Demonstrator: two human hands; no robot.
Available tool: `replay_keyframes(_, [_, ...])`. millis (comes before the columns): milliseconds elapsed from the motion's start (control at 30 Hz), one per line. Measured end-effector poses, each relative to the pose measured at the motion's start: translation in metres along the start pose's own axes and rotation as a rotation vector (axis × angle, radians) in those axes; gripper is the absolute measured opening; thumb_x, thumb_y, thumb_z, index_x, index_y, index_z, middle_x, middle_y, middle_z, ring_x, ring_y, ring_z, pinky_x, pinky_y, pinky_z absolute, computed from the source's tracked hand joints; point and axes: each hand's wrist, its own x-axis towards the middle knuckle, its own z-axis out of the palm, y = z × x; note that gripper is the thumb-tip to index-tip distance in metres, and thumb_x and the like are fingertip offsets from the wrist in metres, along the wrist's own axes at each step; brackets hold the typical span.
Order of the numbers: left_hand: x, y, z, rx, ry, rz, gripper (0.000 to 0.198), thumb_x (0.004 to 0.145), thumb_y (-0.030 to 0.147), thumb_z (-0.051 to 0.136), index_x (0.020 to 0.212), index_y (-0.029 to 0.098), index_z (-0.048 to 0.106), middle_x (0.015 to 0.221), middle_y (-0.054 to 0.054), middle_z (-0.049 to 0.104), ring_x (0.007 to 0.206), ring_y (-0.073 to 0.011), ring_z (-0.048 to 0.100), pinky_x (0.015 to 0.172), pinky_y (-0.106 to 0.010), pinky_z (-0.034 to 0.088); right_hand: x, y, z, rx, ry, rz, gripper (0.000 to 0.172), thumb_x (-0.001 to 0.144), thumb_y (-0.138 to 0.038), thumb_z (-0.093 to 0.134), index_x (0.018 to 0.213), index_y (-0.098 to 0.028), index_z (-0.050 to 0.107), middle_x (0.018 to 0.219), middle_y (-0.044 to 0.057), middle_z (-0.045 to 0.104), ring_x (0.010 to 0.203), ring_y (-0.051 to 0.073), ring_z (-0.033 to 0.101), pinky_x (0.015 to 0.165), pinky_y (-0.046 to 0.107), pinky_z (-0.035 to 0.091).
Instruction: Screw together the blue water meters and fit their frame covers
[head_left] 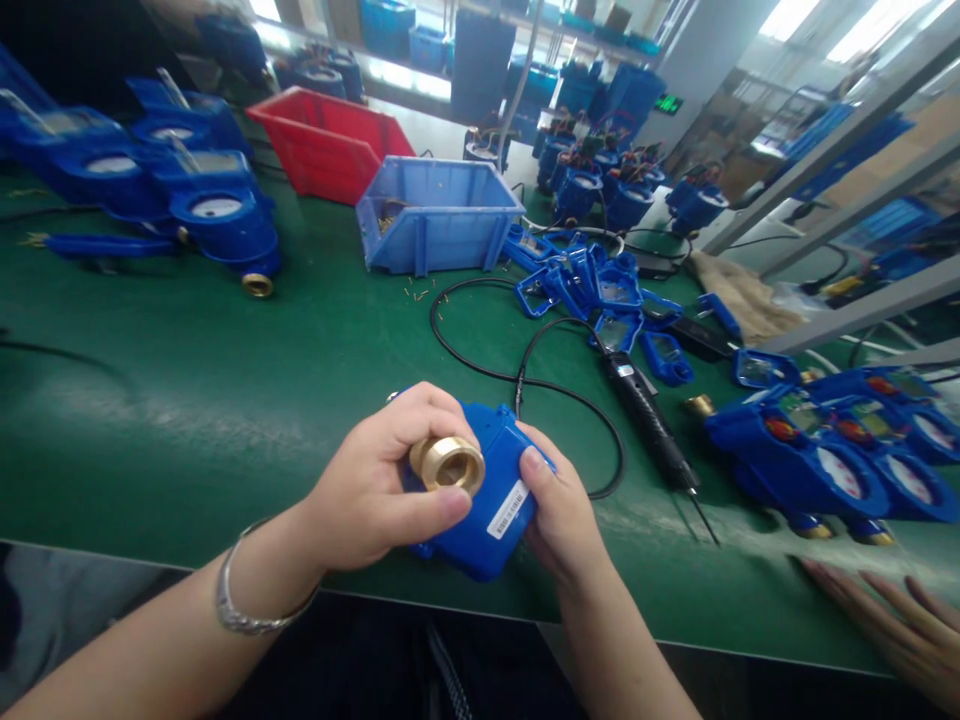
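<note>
"head view, lower centre: what do the two hands have?"

"one blue meter body (487, 505), lifted just off the green mat (187, 400). the left hand (371, 490) wraps it from the left, thumb laid under the brass fitting (448, 463). the right hand (562, 515) clasps the other side, thumb by the white label (508, 510). both are closed on it."

"which way does it lie?"

"the brass mouth faces up toward the camera on the left-hand side, and the blue body runs down and to the right from it, into the right palm."

"anything within reach?"

"a black electric screwdriver (649, 420) lies on the mat to the right of centre, long axis from upper left to lower right, tip toward the lower right, cable (480, 365) looping behind the hands. it is nearer the right hand, and not touching it."

"and the hand at the lower right corner?"

"another person's hand (892, 620), flat on the mat, apart from this pair."
</note>
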Motion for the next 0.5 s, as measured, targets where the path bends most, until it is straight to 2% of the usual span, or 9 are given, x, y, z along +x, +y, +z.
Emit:
replay_keyframes(67, [0.0, 0.002, 0.006, 0.061, -0.021, 0.031, 0.019, 0.075, 0.035, 0.065, 0.083, 0.019, 0.061, 0.085, -0.002, 0.055, 0.083, -0.0171, 0.053, 0.073, -0.028, 0.043, -0.003, -0.008, -0.007, -0.09, -0.054, 0.003, 0.049, 0.076, -0.053, 0.065, 0.113, -0.021, 0.058, 0.1, 0.005, 0.067, 0.084, 0.021, 0.063, 0.077, 0.032, 0.05])
replay_keyframes(167, [-0.001, 0.002, 0.02, 0.156, -0.068, 0.127, 0.026, 0.073, 0.039, 0.068, 0.087, 0.018, 0.061, 0.087, -0.004, 0.056, 0.083, -0.0184, 0.054, 0.077, -0.033, 0.043, -0.005, -0.023, -0.02, -0.365, -0.171, -0.024, 0.054, 0.075, -0.061, 0.06, 0.11, -0.019, 0.061, 0.105, 0.007, 0.065, 0.095, 0.023, 0.059, 0.084, 0.033, 0.046])
replay_keyframes(233, [-0.004, 0.001, 0.028, 0.178, -0.099, 0.227, 0.038, 0.072, 0.044, 0.069, 0.099, 0.018, 0.059, 0.094, -0.006, 0.058, 0.091, -0.0213, 0.055, 0.086, -0.038, 0.042, -0.005, -0.031, -0.026, -0.482, -0.156, -0.011, 0.054, 0.072, -0.061, 0.063, 0.104, -0.018, 0.064, 0.101, 0.007, 0.066, 0.095, 0.023, 0.059, 0.084, 0.032, 0.045])
replay_keyframes(300, [-0.007, -0.001, 0.033, 0.145, -0.077, 0.3, 0.056, 0.072, 0.049, 0.067, 0.116, 0.017, 0.051, 0.107, -0.011, 0.056, 0.104, -0.0248, 0.052, 0.094, -0.04, 0.04, -0.004, -0.034, -0.031, -0.455, -0.079, 0.064, 0.05, 0.068, -0.056, 0.069, 0.101, -0.018, 0.065, 0.094, 0.006, 0.068, 0.087, 0.022, 0.061, 0.078, 0.031, 0.047])
replay_keyframes(333, [-0.01, -0.002, 0.034, 0.118, -0.026, 0.319, 0.064, 0.073, 0.05, 0.065, 0.123, 0.016, 0.045, 0.114, -0.014, 0.052, 0.11, -0.0267, 0.049, 0.097, -0.042, 0.039, -0.003, -0.033, -0.033, -0.405, -0.043, 0.105, 0.048, 0.066, -0.052, 0.071, 0.099, -0.018, 0.066, 0.091, 0.005, 0.069, 0.082, 0.022, 0.061, 0.073, 0.031, 0.048])
replay_keyframes(400, [-0.017, -0.006, 0.033, 0.079, 0.157, 0.369, 0.069, 0.073, 0.047, 0.064, 0.129, 0.015, 0.039, 0.12, -0.015, 0.046, 0.116, -0.0296, 0.045, 0.1, -0.046, 0.037, -0.001, -0.028, -0.038, -0.291, -0.012, 0.157, 0.048, 0.06, -0.047, 0.075, 0.097, -0.017, 0.067, 0.087, 0.006, 0.07, 0.075, 0.021, 0.062, 0.068, 0.029, 0.048])
replay_keyframes(500, [-0.036, -0.02, 0.028, 0.169, 0.445, 0.511, 0.068, 0.065, 0.033, 0.068, 0.126, 0.014, 0.043, 0.111, -0.012, 0.051, 0.109, -0.0299, 0.049, 0.101, -0.052, 0.035, 0.001, -0.018, -0.048, -0.211, -0.007, 0.145, 0.048, 0.055, -0.045, 0.076, 0.094, -0.018, 0.069, 0.086, 0.006, 0.071, 0.073, 0.021, 0.063, 0.065, 0.028, 0.049])
